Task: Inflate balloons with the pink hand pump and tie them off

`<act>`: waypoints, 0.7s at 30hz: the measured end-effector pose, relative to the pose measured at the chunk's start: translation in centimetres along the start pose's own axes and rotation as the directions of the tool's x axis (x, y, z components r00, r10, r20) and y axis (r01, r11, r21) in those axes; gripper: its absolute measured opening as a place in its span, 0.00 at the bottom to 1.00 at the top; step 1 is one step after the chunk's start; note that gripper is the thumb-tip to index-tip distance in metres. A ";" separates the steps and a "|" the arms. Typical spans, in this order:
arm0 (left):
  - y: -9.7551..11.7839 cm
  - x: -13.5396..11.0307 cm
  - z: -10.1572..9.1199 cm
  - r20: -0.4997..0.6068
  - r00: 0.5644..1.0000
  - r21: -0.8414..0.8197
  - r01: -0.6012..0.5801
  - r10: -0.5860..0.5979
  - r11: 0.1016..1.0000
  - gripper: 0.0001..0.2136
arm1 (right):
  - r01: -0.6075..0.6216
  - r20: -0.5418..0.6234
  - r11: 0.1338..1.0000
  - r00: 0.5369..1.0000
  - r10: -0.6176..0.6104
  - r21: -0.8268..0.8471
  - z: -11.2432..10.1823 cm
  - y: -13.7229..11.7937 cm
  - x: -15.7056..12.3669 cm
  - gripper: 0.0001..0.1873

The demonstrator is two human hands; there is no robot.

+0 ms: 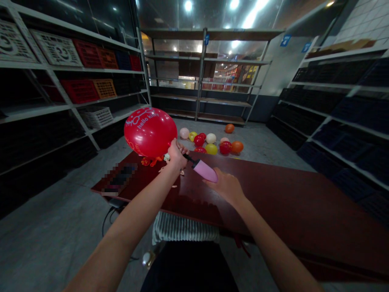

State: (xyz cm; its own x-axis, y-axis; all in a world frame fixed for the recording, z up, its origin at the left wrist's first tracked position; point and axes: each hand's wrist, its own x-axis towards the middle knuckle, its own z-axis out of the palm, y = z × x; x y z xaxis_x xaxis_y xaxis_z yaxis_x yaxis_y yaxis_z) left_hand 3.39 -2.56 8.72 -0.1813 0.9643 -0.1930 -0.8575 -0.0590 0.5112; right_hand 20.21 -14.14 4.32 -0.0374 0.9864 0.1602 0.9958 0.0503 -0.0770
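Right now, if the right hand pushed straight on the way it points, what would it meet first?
The right hand touches the pink pump at its near end; that comes first. Next in line, seemingly, the left hand at the red balloon's neck.

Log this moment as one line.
left hand: grips red balloon at its neck | right hand: holds pink hand pump | under both: dark red table

A pixelated patch (120, 179) on the desk (288, 202) hides whatever lies there. The neck of the red balloon (150, 132) vanishes inside the grip of the left hand (176, 156). The right hand (226, 187) covers the rear end of the pink pump (206, 170).
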 end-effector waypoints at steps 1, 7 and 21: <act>0.2 0.2 -0.1 -0.014 1.000 0.004 -0.002 0.002 1.000 0.21 | 0.001 0.008 1.000 1.000 -0.001 0.000 0.0 0.3 -0.3 0.28; 1.9 1.1 -0.5 -0.071 0.997 0.021 -0.007 0.009 1.000 0.20 | 0.003 0.067 1.000 0.998 -0.002 -0.007 0.4 2.8 -2.5 0.26; 2.5 1.1 0.1 -0.019 1.000 0.017 -0.019 0.019 1.000 0.21 | -0.046 0.122 0.999 0.991 0.047 -0.014 -0.7 5.1 -4.5 0.25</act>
State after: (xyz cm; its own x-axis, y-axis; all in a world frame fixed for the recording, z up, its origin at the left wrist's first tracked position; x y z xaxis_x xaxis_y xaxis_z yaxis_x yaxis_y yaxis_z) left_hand 1.09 -1.59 9.86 -0.2069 0.9580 -0.1986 -0.8454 -0.0730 0.5291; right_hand 25.55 -18.43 3.89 -0.0005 0.9994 0.0348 0.9975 0.0029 -0.0706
